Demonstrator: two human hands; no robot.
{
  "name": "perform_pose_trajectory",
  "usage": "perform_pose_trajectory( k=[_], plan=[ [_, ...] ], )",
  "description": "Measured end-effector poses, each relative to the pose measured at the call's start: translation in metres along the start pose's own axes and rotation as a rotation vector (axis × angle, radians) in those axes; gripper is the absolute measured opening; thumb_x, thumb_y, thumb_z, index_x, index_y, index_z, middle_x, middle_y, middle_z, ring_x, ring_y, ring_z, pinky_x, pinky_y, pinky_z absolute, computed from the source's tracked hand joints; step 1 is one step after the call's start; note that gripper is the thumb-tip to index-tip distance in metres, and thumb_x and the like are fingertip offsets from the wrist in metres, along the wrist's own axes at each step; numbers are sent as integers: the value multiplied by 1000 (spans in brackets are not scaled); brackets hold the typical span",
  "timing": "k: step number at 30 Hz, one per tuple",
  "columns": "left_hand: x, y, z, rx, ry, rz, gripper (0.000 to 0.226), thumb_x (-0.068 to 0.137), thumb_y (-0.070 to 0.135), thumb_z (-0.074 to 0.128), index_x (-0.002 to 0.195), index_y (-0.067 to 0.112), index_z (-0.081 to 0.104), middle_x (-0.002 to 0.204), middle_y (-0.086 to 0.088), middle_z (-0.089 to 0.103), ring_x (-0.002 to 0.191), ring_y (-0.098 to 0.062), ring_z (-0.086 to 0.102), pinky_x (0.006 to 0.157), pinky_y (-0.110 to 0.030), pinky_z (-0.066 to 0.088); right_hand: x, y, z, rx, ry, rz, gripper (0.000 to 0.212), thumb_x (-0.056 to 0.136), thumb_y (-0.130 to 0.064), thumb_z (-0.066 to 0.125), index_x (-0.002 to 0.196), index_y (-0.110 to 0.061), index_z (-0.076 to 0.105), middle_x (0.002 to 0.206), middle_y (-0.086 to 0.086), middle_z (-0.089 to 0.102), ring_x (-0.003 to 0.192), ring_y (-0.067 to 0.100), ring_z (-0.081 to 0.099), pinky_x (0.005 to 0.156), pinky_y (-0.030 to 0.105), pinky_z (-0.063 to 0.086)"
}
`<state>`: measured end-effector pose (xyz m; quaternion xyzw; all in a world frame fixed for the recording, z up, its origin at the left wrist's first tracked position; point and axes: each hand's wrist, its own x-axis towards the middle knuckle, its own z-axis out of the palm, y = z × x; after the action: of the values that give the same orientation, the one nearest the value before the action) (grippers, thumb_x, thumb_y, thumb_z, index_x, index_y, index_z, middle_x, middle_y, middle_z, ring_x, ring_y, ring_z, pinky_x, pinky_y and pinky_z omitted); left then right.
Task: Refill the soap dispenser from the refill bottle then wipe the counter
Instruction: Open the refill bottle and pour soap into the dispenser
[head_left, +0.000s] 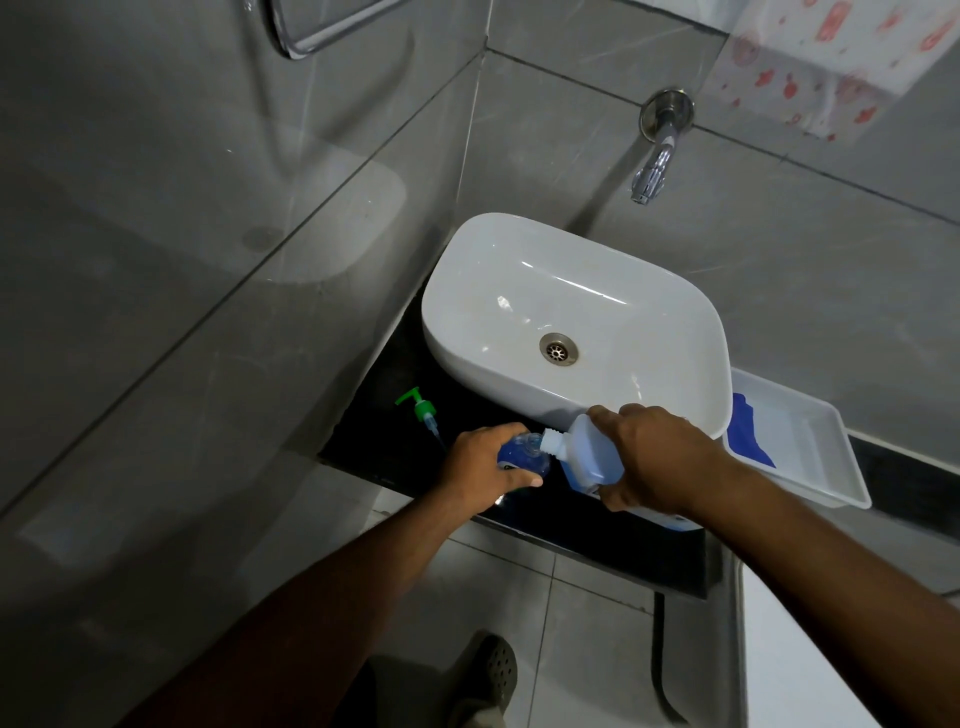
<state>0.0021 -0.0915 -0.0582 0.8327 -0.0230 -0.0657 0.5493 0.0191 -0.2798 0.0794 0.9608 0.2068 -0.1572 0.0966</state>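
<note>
Near the worktop's front edge, the left hand (480, 462) gripped the small, slippery-looking soap dispenser (524, 460) around its body, while the right hand (654, 457) wrapped the tipped, likely heavier refill bottle (582, 457).

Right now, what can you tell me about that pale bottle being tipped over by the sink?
The refill bottle looks like translucent plastic with blue liquid inside and a white threaded neck, its cap off. It is tilted far over, the neck pointing left at the open mouth of the soap dispenser. The right hand grips its body from above, over the dark counter, in front of the white basin.
</note>
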Motion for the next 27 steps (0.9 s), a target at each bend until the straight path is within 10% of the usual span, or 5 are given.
perform_pose_trajectory(
  k=[27],
  plan=[
    [1, -3, 1, -3, 1, 9, 47, 61, 30, 88, 102, 27, 64, 97, 6, 69, 86, -8, 66, 81, -29, 58, 3, 1, 0, -11, -15, -8, 95, 62, -48, 79, 140, -25, 31, 119, 5, 59, 102, 25, 58, 90, 41, 52]
  ],
)
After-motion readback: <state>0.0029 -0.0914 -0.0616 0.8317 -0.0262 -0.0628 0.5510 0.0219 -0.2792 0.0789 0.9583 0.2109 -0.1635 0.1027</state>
